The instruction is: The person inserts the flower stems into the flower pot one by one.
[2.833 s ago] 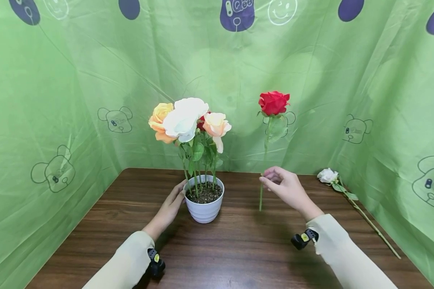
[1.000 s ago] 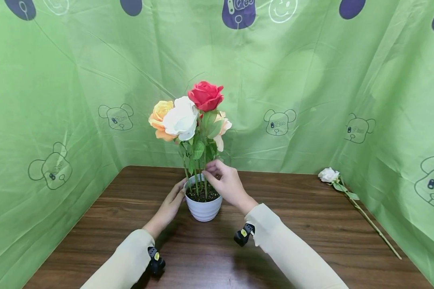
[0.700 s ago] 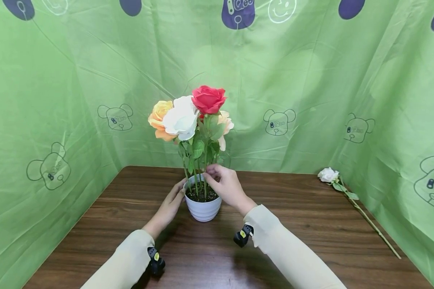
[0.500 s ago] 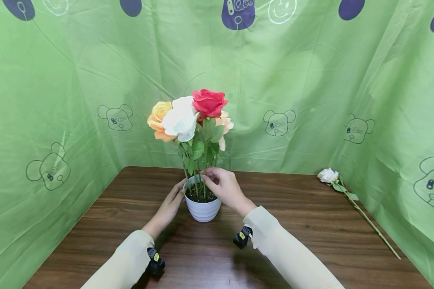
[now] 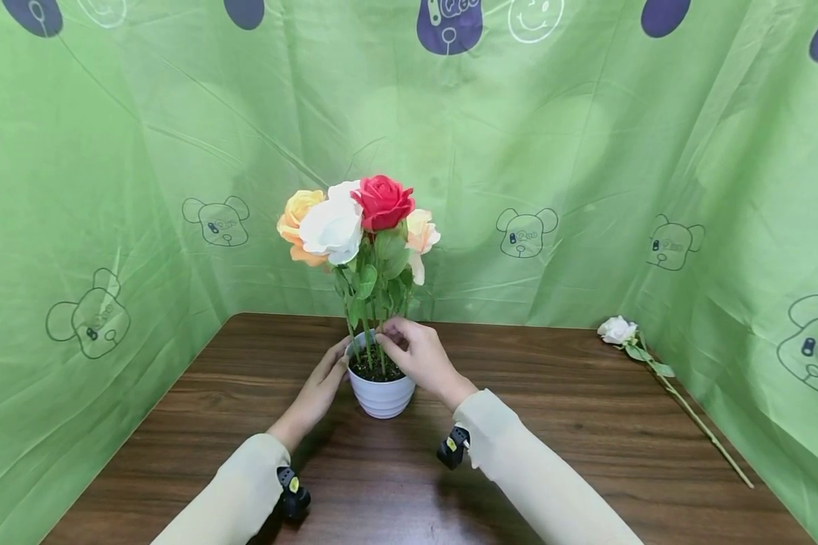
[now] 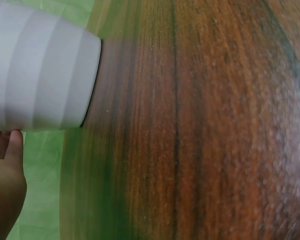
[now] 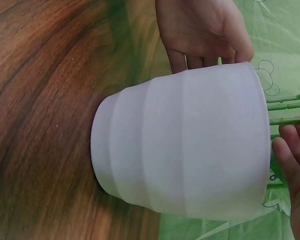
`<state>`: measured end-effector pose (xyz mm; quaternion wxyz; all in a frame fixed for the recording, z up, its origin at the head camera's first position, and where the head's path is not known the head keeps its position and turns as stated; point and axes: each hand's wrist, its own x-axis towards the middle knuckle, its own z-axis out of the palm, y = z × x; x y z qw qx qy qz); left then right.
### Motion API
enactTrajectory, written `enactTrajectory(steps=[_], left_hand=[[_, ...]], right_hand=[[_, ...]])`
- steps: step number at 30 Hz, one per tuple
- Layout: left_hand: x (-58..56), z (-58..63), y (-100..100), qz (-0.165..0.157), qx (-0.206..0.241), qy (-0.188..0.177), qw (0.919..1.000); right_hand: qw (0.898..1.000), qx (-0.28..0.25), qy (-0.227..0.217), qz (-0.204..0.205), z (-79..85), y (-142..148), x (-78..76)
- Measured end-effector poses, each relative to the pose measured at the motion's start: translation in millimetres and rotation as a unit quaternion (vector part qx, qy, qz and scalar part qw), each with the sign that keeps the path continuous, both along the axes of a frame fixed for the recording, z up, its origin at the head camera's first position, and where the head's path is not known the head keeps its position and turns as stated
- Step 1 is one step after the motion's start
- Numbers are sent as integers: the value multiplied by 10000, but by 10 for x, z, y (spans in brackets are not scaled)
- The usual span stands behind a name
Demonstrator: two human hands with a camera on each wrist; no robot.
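A white ribbed flowerpot [image 5: 382,400] of dark soil stands upright on the wooden table. Against its left side rests my left hand [image 5: 319,386], fingers fairly straight; the right wrist view shows those fingers [image 7: 194,61] touching the pot wall near the rim. My right hand [image 5: 423,359] pinches the stem of a red rose [image 5: 383,203] low down, just above the soil at the pot's right rim. The bloom stands among a large white flower [image 5: 334,231], an orange rose [image 5: 300,227] and a peach rose [image 5: 421,231], all with upright stems in the pot.
At the table's right side lies a white rose [image 5: 616,330] with a long green stem [image 5: 698,422]. Green printed cloth [image 5: 552,151] hangs behind and along both sides of the brown wooden table [image 5: 552,393].
My right hand has brought the red rose from the right over to the pot, and its stem has gone down into the soil. The bloom now sits lower and further left. My left hand stays put.
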<state>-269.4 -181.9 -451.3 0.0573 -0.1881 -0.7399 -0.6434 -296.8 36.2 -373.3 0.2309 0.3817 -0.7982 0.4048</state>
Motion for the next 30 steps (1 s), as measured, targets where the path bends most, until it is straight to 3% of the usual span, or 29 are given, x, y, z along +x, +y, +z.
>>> enactTrajectory(steps=[6, 17, 22, 30], left_hand=[[-6, 14, -2, 28, -27, -12, 10000], [15, 31, 1, 76, -90, -60, 9999], [20, 28, 3, 65, -117, -86, 9999], [14, 17, 3, 120, -69, -93, 9999]], right_hand=[[9999, -105, -97, -31, -33, -7, -27], [9947, -480, -845, -349, -87, -23, -3], [9950, -592, -672, -432, -134, -44, -18], [9984, -349, -319, -308, -139, -20, -21]])
